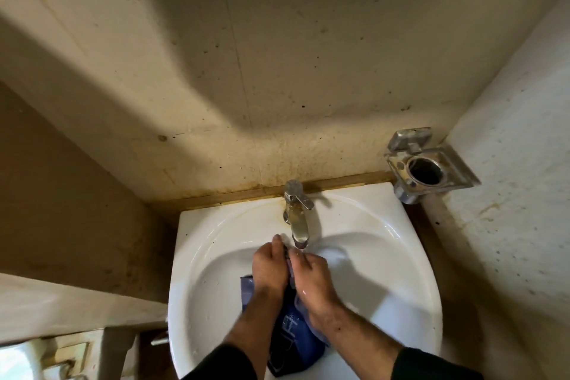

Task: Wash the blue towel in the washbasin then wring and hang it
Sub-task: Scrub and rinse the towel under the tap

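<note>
Two forearms in dark sleeves, cut off by the lower edge, reach into the white ceramic washbasin (200,256). Between them the wet blue towel with white lettering (291,336) lies bunched in the bowl, mostly hidden under the wrists. The left hand (267,268) and right hand (310,276) press together, fingers curled around a fold of the cloth just under the spout of the stained chrome tap (297,216). Any water stream is hard to make out. An empty metal wall holder (431,163) sits at right.
</note>
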